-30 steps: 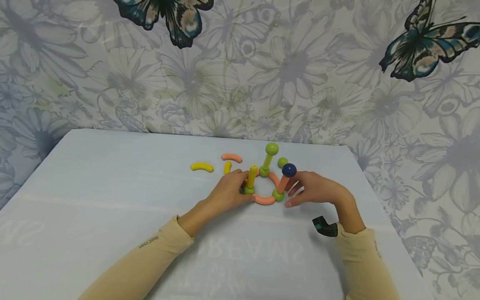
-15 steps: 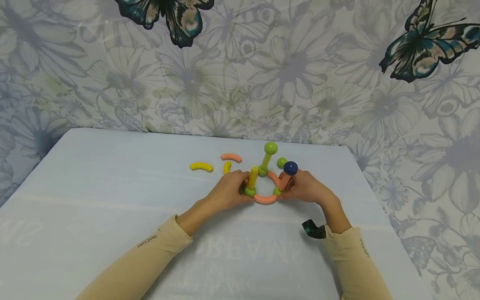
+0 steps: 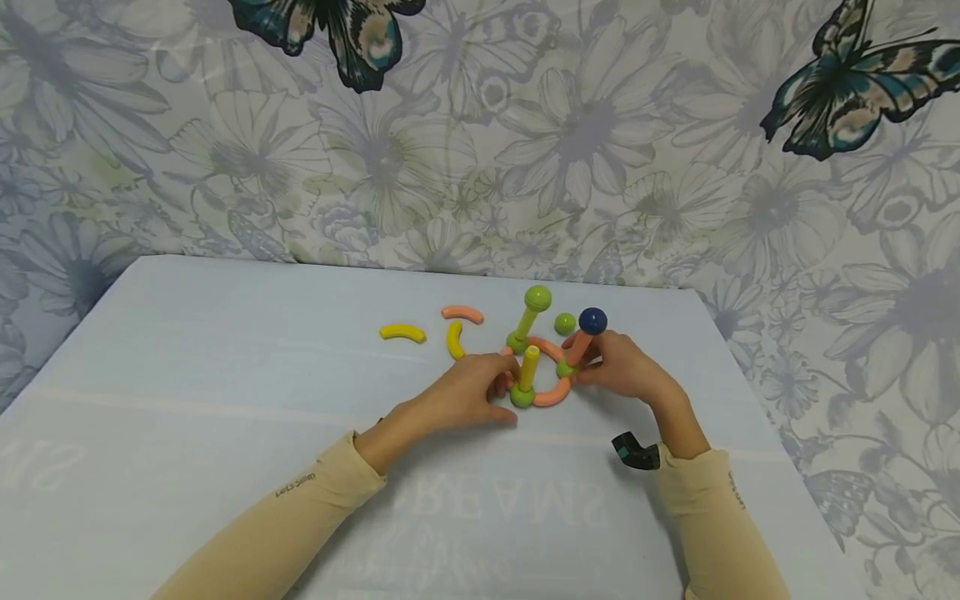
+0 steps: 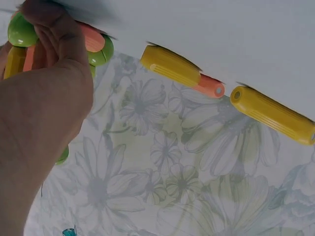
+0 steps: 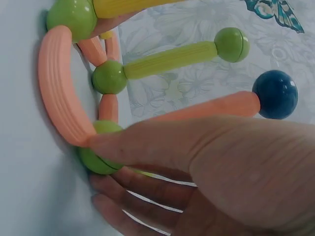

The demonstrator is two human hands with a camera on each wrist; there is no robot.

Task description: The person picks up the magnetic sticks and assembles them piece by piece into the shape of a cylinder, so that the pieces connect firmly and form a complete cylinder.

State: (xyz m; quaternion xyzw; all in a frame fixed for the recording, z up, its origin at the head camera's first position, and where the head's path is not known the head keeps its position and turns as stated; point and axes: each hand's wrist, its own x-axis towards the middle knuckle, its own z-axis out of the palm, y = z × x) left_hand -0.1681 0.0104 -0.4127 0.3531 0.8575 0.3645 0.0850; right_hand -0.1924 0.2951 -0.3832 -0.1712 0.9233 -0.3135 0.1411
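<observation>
A ring of curved orange rods (image 3: 553, 393) and green balls lies on the table, with three sticks rising from it. My right hand (image 3: 622, 365) pinches the green ball (image 5: 101, 160) at the ring's right corner, thumb over it, beneath an orange stick (image 5: 211, 107) topped by a dark blue ball (image 3: 592, 321). My left hand (image 3: 468, 390) is around the front-left green ball (image 3: 522, 396), thumb and fingers spread beside it; a yellow stick (image 3: 529, 367) stands there. At the back, a lime stick (image 3: 527, 321) carries a green ball (image 3: 537, 298).
Left of the ring lie a curved yellow rod (image 3: 402, 333), a second yellow rod (image 3: 454, 340) and a curved orange rod (image 3: 462, 314). A loose green ball (image 3: 565, 324) sits behind the ring. The white table (image 3: 225, 358) meets a patterned wall covering (image 3: 480, 150).
My right hand came in from the right and took hold of the right green ball. The ring then turned, its yellow-stick corner shifting toward me and rightward. My left thumb and fingers spread apart.
</observation>
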